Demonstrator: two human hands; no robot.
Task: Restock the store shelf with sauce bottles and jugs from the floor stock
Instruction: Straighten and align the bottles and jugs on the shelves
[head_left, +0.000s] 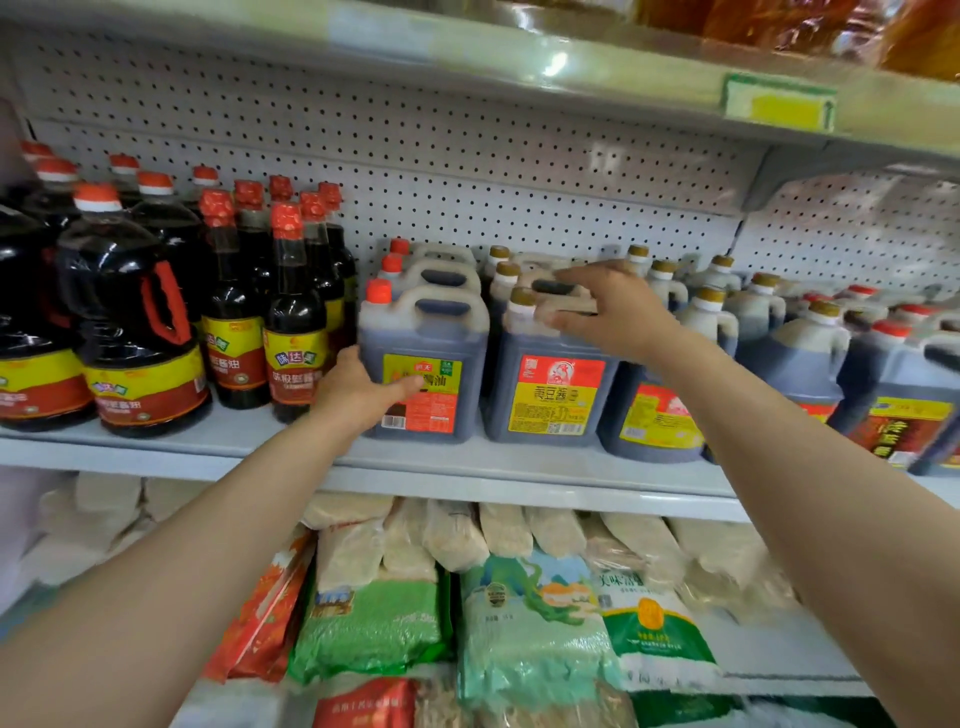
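Note:
Two dark sauce jugs stand side by side at the front of the grey shelf (519, 467). The red-capped jug (431, 332) has a yellow-and-red label. My left hand (358, 389) presses against its lower left front, thumb lying across the label. The gold-capped jug (550, 384) carries a red-and-yellow label. My right hand (608, 312) is on its top, fingers around the handle, which they partly hide. More jugs of both kinds stand in rows behind them.
Tall red-capped sauce bottles (291, 312) and big round dark jugs (135, 332) crowd the shelf's left. More jugs (800, 353) fill the right. Bags of rice and grain (530, 623) lie on the shelf below. An upper shelf with a yellow price tag (779, 106) hangs overhead.

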